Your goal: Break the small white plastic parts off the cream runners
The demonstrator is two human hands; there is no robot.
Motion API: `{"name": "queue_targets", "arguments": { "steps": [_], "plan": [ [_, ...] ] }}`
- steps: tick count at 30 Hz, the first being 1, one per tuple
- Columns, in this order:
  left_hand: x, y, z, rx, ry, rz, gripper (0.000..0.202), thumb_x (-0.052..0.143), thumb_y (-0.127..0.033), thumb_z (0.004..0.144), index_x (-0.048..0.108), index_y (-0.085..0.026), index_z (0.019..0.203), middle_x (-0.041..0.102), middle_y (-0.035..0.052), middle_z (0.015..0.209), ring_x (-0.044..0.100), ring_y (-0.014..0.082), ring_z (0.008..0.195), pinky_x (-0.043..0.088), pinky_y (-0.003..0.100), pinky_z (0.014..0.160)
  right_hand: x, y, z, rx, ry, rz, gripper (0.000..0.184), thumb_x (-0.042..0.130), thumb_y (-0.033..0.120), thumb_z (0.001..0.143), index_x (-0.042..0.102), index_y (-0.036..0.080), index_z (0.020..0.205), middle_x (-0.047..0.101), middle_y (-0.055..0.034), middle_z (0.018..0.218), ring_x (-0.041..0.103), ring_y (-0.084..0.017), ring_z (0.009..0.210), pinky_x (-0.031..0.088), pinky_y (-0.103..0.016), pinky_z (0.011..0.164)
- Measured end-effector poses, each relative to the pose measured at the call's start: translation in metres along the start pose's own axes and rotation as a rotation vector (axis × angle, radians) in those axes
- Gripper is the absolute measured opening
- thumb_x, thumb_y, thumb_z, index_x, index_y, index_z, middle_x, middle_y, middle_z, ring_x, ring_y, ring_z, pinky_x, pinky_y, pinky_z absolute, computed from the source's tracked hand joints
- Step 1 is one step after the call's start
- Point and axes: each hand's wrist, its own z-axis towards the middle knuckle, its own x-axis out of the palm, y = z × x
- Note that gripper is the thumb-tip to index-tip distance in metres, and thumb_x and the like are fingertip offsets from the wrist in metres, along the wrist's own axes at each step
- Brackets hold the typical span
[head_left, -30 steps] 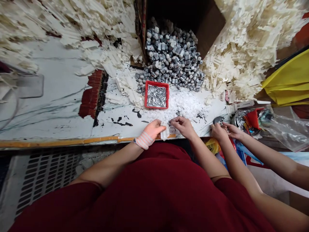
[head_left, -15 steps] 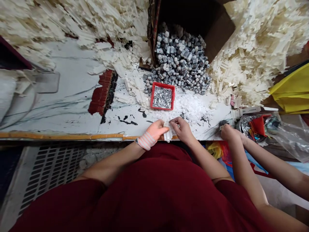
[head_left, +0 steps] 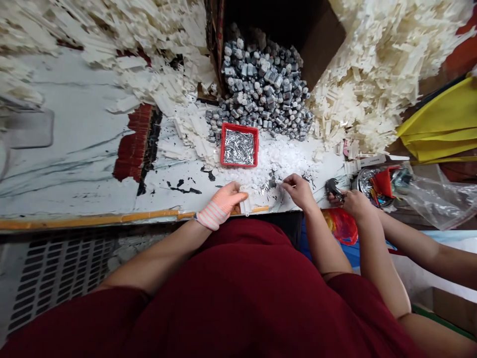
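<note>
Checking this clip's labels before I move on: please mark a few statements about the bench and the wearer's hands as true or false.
1. The left hand wears a glove. True.
2. The red tray is empty. False: it holds shiny metal pins.
3. Grey cylindrical parts spill out of a cardboard box. True.
4. Both hands grip the white plastic piece. False: only the left hand holds it; the right hand is apart, to its right.
</note>
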Motion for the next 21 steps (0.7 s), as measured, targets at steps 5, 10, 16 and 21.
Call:
{"name": "queue_targets", "arguments": {
  "steps": [5,10,16,21],
  "plan": [
    [-0.011,0.001,-0.001,-0.027,-0.035,-0.038,0.034,0.071,-0.029,0.058,0.048,-0.017,0.080,0.059,-0.0031,0.068,0.061,0.0158,0.064,0.051,0.028,0.059,0.009,-0.014,-0.005,-0.009,0.230,-0.322,0.005,0.059,0.017,0.073,0.061,0.019,0.078,0.064,0.0003,0.073,0.055,-0.013,0.066,0.039,-0.023,0.062],
    [-0.018,0.002,-0.003,-0.039,-0.049,-0.056,0.035,0.071,-0.028,0.058,0.049,-0.017,0.082,0.058,-0.0032,0.068,0.060,0.0149,0.062,0.050,0.027,0.058,0.018,-0.008,0.001,-0.111,0.191,-0.469,0.011,0.055,0.018,0.079,0.064,0.021,0.084,0.068,-0.0029,0.084,0.058,-0.017,0.078,0.041,-0.026,0.069],
    [-0.022,0.003,-0.005,-0.034,-0.060,-0.028,0.034,0.072,-0.029,0.058,0.049,-0.017,0.081,0.058,-0.0035,0.067,0.059,0.0139,0.062,0.049,0.026,0.059,0.024,-0.009,-0.008,-0.296,0.287,-0.507,0.020,0.050,0.016,0.084,0.067,0.021,0.094,0.069,-0.0061,0.093,0.057,-0.020,0.093,0.045,-0.031,0.082],
    [-0.021,0.001,-0.008,-0.075,-0.027,-0.038,0.035,0.071,-0.030,0.060,0.048,-0.018,0.084,0.060,-0.0023,0.072,0.061,0.0158,0.064,0.052,0.029,0.058,0.030,-0.007,-0.010,-0.369,0.282,-0.516,0.030,0.046,0.012,0.086,0.064,0.020,0.108,0.066,-0.0076,0.113,0.054,-0.021,0.108,0.043,-0.035,0.095]
  ]
}}
